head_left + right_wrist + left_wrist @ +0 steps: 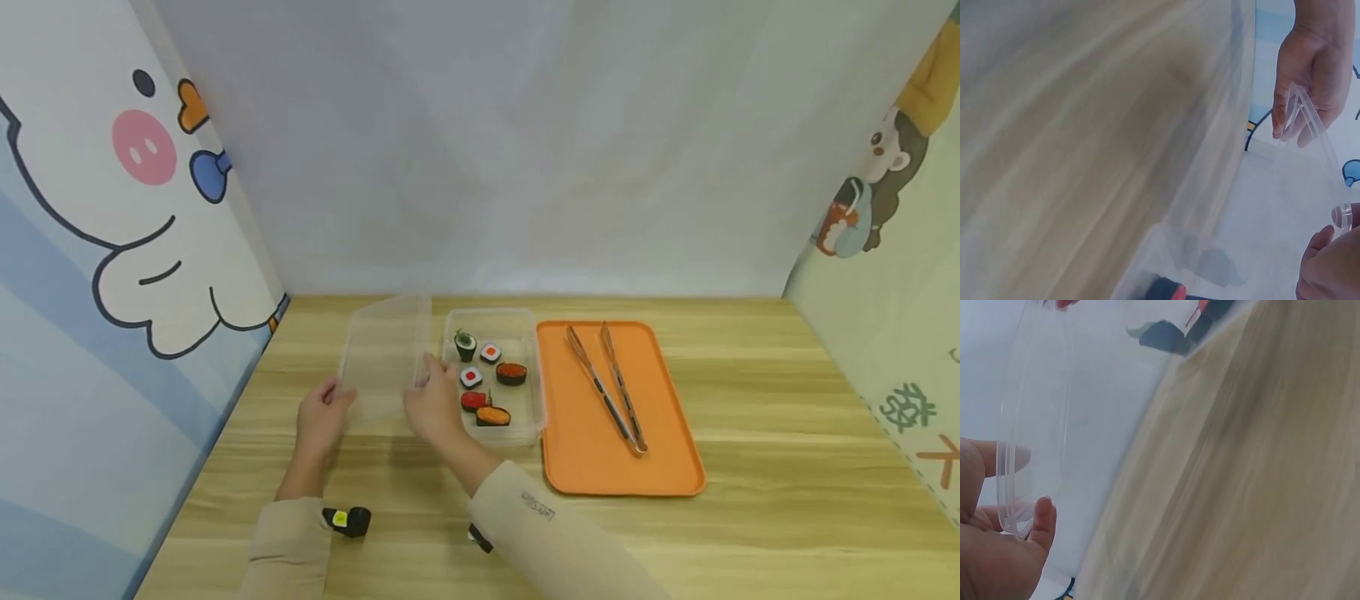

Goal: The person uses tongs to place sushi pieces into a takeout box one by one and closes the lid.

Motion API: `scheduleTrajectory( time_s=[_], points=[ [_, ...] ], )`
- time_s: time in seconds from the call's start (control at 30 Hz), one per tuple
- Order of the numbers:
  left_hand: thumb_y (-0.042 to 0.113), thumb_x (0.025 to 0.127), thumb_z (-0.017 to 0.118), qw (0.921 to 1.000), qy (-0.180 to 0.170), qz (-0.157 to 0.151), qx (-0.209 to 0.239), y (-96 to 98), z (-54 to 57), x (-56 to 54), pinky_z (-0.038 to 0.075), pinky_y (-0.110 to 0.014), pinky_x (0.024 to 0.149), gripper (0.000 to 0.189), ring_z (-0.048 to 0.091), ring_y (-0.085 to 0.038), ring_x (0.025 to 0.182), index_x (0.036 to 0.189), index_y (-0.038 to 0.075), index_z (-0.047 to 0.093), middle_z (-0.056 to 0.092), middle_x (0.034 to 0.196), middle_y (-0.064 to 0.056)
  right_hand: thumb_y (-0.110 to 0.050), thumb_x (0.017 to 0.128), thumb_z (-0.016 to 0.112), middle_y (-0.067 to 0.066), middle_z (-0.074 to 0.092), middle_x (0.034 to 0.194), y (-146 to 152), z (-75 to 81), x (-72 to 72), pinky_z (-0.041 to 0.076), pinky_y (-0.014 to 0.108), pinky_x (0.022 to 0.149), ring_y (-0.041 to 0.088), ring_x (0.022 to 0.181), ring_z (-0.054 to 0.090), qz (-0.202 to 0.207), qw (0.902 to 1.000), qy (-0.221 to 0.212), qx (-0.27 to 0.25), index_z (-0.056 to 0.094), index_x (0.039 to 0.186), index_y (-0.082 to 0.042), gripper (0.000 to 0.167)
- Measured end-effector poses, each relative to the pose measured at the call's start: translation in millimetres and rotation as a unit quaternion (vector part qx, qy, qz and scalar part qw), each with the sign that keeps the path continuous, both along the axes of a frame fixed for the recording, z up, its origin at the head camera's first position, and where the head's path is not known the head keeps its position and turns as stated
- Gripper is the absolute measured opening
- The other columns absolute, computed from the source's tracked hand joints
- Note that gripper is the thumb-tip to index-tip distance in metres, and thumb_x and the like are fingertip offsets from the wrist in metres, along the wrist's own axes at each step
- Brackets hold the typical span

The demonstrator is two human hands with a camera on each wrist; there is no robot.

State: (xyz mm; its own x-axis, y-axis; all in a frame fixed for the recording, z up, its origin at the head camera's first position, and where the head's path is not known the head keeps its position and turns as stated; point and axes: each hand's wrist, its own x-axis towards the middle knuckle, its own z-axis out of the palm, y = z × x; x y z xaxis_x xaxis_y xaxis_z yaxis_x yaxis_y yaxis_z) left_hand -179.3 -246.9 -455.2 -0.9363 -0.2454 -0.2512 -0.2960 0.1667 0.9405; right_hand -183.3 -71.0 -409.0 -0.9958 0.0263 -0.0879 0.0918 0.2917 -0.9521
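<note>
A clear plastic lid (pixel 384 354) is held up, tilted, over the table left of the clear plastic box. My left hand (pixel 321 421) pinches its left edge; the left wrist view shows the thumb and fingers (pixel 1044 525) on either side of the lid's rim (pixel 1007 469). My right hand (pixel 437 408) grips the opposite edge, beside the box, and appears low in the right wrist view (pixel 1332 265). Inside the box (pixel 542 400) lie several sushi pieces, among them a white roll with a red centre (pixel 471 377), an orange-topped piece (pixel 492 416) and a green-topped cone (pixel 465 346).
Right of the box lies an orange tray (pixel 600 471), its left edge close against it. Metal tongs (pixel 618 392) rest spread on the tray. The wooden table (pixel 765 400) ends at a pale backdrop (pixel 525 167), with printed cloths on both sides.
</note>
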Motion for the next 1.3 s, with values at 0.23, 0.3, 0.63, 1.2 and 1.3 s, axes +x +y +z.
scheduleTrajectory(
  time_s=[0.23, 0.3, 0.63, 1.2, 1.3],
  points=[
    [0.016, 0.098, 0.055, 0.9997, -0.001, 0.002, 0.026, 20.5, 8.9, 0.9, 0.035, -0.040, 0.107, 0.061, 0.038, -0.031, 0.130, 0.149, -0.006, 0.029, 0.041, 0.143, -0.024, 0.005, 0.084, 0.054, 0.012, 0.040, 0.114, 23.5, 10.6, 4.2, 0.043, 0.024, 0.060, 0.016, 0.078, 0.047, 0.020, 0.9997, 0.012, 0.011, 0.040, 0.145, 0.004, 0.063],
    [0.015, 0.098, 0.055, 0.9996, 0.007, -0.004, 0.028, 27.6, 10.3, -0.1, 0.036, -0.040, 0.105, 0.060, 0.041, -0.030, 0.128, 0.148, -0.007, 0.030, 0.043, 0.141, -0.023, 0.005, 0.083, 0.054, 0.014, 0.040, 0.118, 31.7, 13.2, 4.0, 0.043, 0.022, 0.060, 0.016, 0.080, 0.047, 0.021, 0.9996, 0.016, 0.011, 0.039, 0.145, 0.005, 0.065],
    [0.015, 0.097, 0.057, 0.9977, 0.039, -0.049, 0.026, 64.6, 11.8, 6.3, 0.037, -0.049, 0.105, 0.059, 0.043, -0.036, 0.127, 0.146, -0.009, 0.034, 0.046, 0.138, -0.027, 0.002, 0.083, 0.061, 0.024, 0.038, 0.130, 74.3, 18.0, 7.1, 0.053, 0.029, 0.068, 0.025, 0.093, 0.054, 0.022, 0.9987, 0.009, 0.044, 0.038, 0.146, 0.004, 0.067],
    [0.008, 0.090, 0.063, 0.9921, 0.121, -0.003, -0.034, 124.9, 9.5, 9.6, 0.049, -0.047, 0.093, 0.056, 0.052, -0.037, 0.115, 0.139, -0.010, 0.043, 0.047, 0.126, -0.024, -0.001, 0.084, 0.063, 0.023, 0.040, 0.127, 130.0, 13.0, 21.7, 0.051, 0.029, 0.064, 0.024, 0.089, 0.052, -0.002, 0.9987, 0.013, 0.050, 0.035, 0.147, 0.004, 0.069],
    [0.006, 0.090, 0.063, 0.9894, 0.137, -0.005, -0.047, 133.4, 8.8, 11.1, 0.048, -0.049, 0.094, 0.055, 0.052, -0.039, 0.114, 0.138, -0.012, 0.043, 0.044, 0.129, -0.026, -0.002, 0.085, 0.064, 0.024, 0.041, 0.125, 135.9, 9.7, 23.9, 0.051, 0.031, 0.065, 0.024, 0.088, 0.052, -0.009, 0.9979, 0.019, 0.061, 0.036, 0.146, 0.006, 0.067]
  ],
)
